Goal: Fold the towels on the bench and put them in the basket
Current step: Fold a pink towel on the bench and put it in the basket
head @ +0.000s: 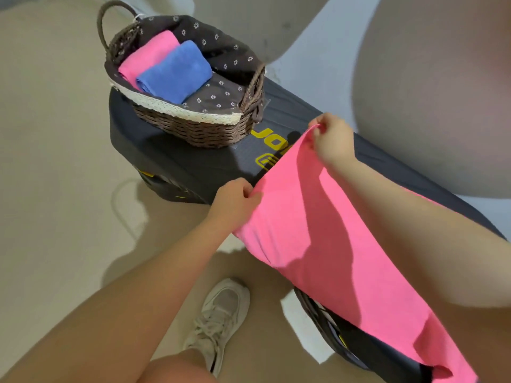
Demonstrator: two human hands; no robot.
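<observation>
Two folded towels (166, 67) in basket (193, 125); one pink towel (318, 230) between both hands (235, 197).

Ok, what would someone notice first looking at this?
The big bright pink towel, held up over the dark padded bench by its far corners, left hand and right hand each pinching one. Behind, a brown wicker basket holds a folded pink towel and blue towel.

Basket (193, 125) on bench (318, 111) far end, two folded towels (166, 70) inside; unfolded towel (331, 244) nearer.
</observation>
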